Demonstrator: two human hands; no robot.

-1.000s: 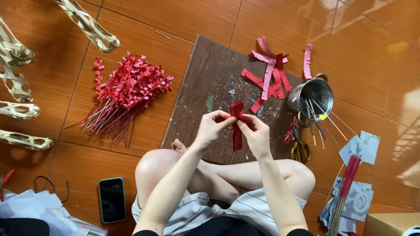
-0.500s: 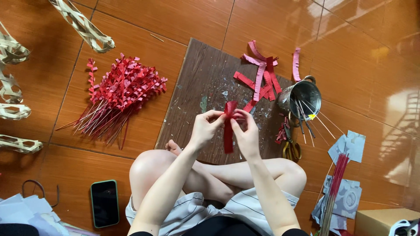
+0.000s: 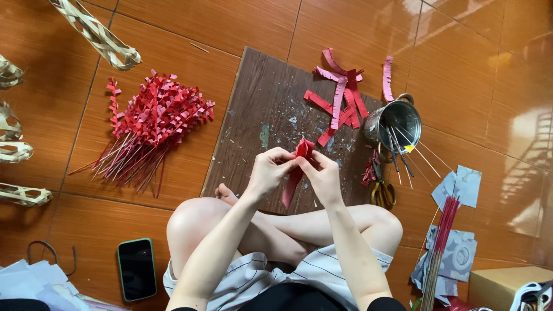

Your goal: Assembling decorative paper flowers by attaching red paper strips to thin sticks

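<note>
While both hands pinch it, risks are these:
Left hand (image 3: 269, 173): clamped on red paper strip (image 3: 298, 167), meeting the right hand.
Right hand (image 3: 322, 175): fingers closed on its top.
Tear: likely if pulled apart.
Tail: hangs loose below the hands; may unwind.

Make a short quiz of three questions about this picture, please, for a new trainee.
1. True or false: both hands hold the red paper strip above the dark wooden board.
2. Where does the phone lie? A) on the board B) on the floor tiles beside the person's knee C) inside the metal pot
3. Fill in: the pile of finished red paper flowers on sticks lies on the ______ side of the board in the picture.

Key
1. True: the left hand and the right hand pinch it at its top with their fingers.
2. B
3. left
</note>
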